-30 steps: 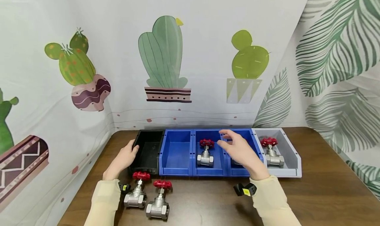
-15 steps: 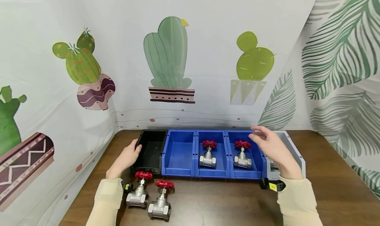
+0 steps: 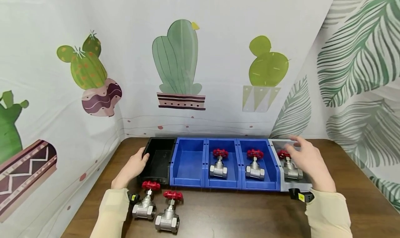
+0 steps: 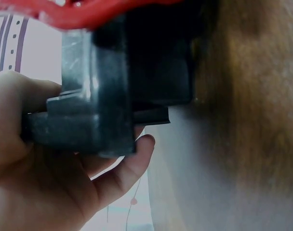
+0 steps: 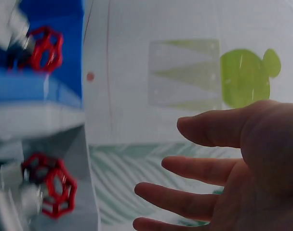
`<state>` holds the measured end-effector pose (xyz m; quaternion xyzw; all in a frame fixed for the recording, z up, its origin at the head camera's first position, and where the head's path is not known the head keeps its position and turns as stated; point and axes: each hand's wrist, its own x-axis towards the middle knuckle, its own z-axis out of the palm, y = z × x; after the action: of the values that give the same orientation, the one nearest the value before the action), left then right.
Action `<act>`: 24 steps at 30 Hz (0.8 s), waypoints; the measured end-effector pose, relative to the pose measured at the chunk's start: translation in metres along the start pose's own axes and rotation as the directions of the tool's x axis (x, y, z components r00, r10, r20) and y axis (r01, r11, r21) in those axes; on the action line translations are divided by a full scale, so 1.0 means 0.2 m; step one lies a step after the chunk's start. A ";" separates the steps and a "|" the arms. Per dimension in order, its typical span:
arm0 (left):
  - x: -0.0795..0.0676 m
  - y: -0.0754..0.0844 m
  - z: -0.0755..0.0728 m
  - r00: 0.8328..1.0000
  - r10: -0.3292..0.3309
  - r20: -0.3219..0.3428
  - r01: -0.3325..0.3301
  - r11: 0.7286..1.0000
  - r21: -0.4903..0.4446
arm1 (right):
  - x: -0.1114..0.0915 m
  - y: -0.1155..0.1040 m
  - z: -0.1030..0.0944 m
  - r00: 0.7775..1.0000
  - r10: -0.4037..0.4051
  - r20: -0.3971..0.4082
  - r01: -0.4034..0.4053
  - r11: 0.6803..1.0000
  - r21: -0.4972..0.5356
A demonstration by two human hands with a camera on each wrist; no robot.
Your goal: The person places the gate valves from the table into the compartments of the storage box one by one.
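Observation:
My left hand (image 3: 132,166) grips the left wall of the black storage bin (image 3: 157,161), its thumb over the rim. In the left wrist view the fingers (image 4: 120,180) curl round the outside of that wall. My right hand (image 3: 309,160) hovers over the grey bin (image 3: 282,185), holding nothing. Below it in that bin stands a gate valve (image 3: 292,172) with a red handwheel, partly covered by the hand in the head view. The right wrist view shows the fingers (image 5: 185,199) stretched out, apart from the red handwheel (image 5: 52,185).
Three blue bins (image 3: 189,161) stand in a row between the black and grey ones. The middle one holds a valve (image 3: 218,168), as does the right one (image 3: 255,168). Two more valves, a left one (image 3: 145,205) and a right one (image 3: 168,215), stand on the wooden table (image 3: 231,213).
My right hand has moved right, from over the right blue bin to over the grey bin, uncovering the valve in the blue one. The left hand stays on the black bin.

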<state>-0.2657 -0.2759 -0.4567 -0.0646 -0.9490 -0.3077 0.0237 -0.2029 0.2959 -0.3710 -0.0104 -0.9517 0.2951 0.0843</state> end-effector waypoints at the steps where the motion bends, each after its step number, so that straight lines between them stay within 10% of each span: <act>1: 0.00 0.00 0.00 1.000 0.000 0.002 0.000 1.000 0.000 | 0.00 0.02 -0.01 1.000 0.004 -0.008 -0.004 1.000 -0.014; 24: -0.02 0.00 -0.01 1.000 0.011 0.006 -0.011 1.000 0.013 | 0.00 0.49 -0.07 0.963 0.140 0.232 -0.162 0.983 0.081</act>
<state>-0.2611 -0.2765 -0.4555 -0.0705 -0.9507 -0.3012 0.0231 -0.2038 0.3839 -0.4149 -0.0453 -0.9356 0.3470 -0.0464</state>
